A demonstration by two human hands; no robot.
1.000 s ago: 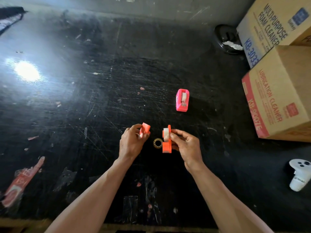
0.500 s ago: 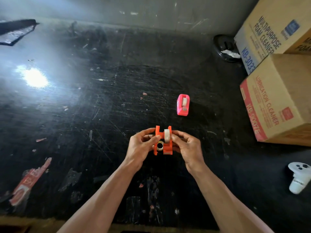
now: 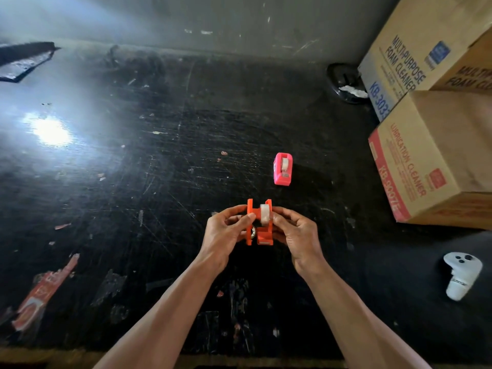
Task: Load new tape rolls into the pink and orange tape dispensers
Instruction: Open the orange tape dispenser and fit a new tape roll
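Step in hand: I judge I am closing the orange dispenser (image 3: 260, 222) around its new roll; the two orange halves are not yet joined, a gap shows between them.
Left hand (image 3: 226, 233): grasping the left orange half, thumb tip pressing at the inner side near the roll.
Right hand (image 3: 295, 233): grasping the right orange half, which carries the whitish tape roll (image 3: 265, 214).
Where the orange dispenser is: held above the desk (image 3: 159, 182), between both hands, in front of me.
Small ring: a dark round thing shows low between the halves; I cannot tell if it is an old core or lies on the desk below.
Pink dispenser (image 3: 283, 169): it stands on the desk, apart from my hands, further away and a little right; a pale roll shows inside, so I think it is already loaded.
Next move: line up the halves so the roll sits on its hub, then press them together evenly; a tilted half may pinch the roll.
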